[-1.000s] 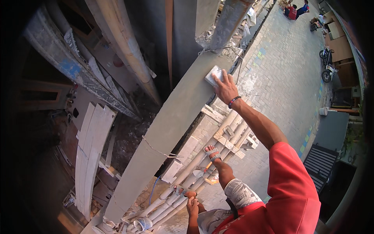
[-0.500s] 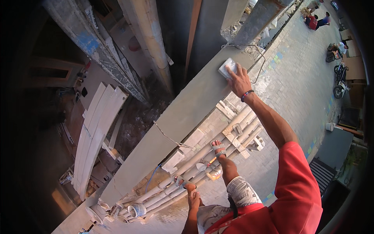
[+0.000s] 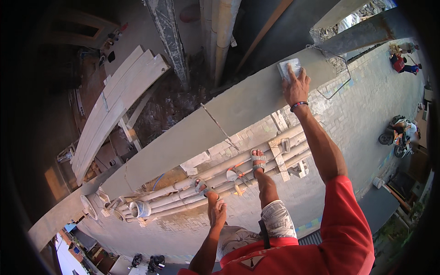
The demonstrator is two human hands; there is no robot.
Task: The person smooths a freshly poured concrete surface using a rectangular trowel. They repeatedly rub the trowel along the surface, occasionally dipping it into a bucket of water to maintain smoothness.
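Since the earlier frame your view has swung so the long grey ledge now runs from lower left to upper right, and your right hand has travelled with the pad further toward the upper right end of it. From the head camera, your right hand [image 3: 294, 85] is stretched out at arm's length, fingers spread flat and pressing down on a pale rectangular float pad [image 3: 288, 68] that lies on the smooth grey plastered ledge [image 3: 197, 133]; a banded bracelet [image 3: 298, 106] sits at that wrist. Your left hand [image 3: 218, 211] hangs low beside your knee, fingers loosely together and gripping nothing that shows. You stand in sandals [image 3: 258, 160] on a bundle of pale scaffold poles [image 3: 220, 176] lashed just beside the ledge on its near side. Below the poles lies a paved brick street [image 3: 366, 105], with a parked motorbike [image 3: 398, 135] at the right edge. On the far side of the ledge, pale boards [image 3: 114, 103] lean over dark rubble, and a thin wire [image 3: 220, 128] crosses the ledge top near its middle.
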